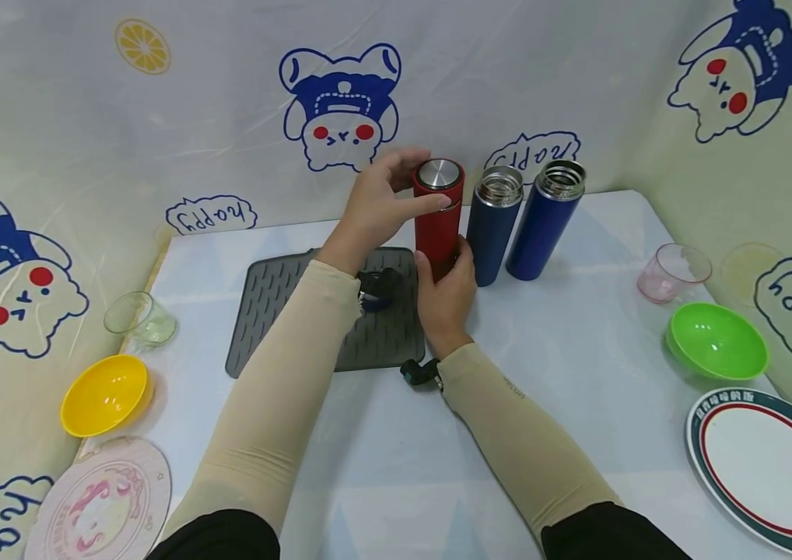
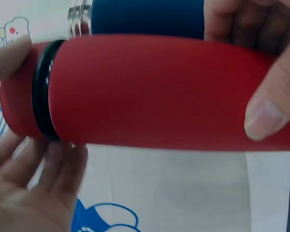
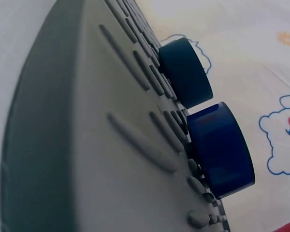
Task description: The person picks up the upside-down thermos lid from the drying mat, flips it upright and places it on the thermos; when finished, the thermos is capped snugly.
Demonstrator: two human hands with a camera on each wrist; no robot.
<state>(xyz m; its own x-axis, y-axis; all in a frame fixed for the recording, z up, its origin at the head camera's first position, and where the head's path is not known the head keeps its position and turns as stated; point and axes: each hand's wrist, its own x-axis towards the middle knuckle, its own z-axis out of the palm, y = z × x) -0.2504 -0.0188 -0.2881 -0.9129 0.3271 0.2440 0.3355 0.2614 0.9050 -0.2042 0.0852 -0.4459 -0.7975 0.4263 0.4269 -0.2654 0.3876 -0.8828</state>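
Observation:
A red thermos point(image 1: 438, 233) with a steel-topped lid point(image 1: 439, 175) stands tilted behind the dark grey mat point(image 1: 284, 311). Around its lid my left hand point(image 1: 382, 198) holds thumb and fingers, near the black ring point(image 2: 47, 92) at the seam. Lower down, my right hand point(image 1: 448, 295) grips the body, its thumb on the red wall in the left wrist view. Right of the red thermos are a dark blue thermos point(image 1: 494, 233) and a brighter blue thermos point(image 1: 543, 225), both lidless with steel necks showing. On the mat lie a dark teal lid point(image 3: 186, 72) and a blue lid point(image 3: 221, 150).
At the left edge are a greenish glass point(image 1: 151, 319), a yellow bowl point(image 1: 107, 397) and a pink plate point(image 1: 102, 498). Along the right edge stand a pink glass point(image 1: 672, 272), a green bowl point(image 1: 716, 342) and a white plate with a green rim point(image 1: 767, 467). Printed cloth walls enclose the table.

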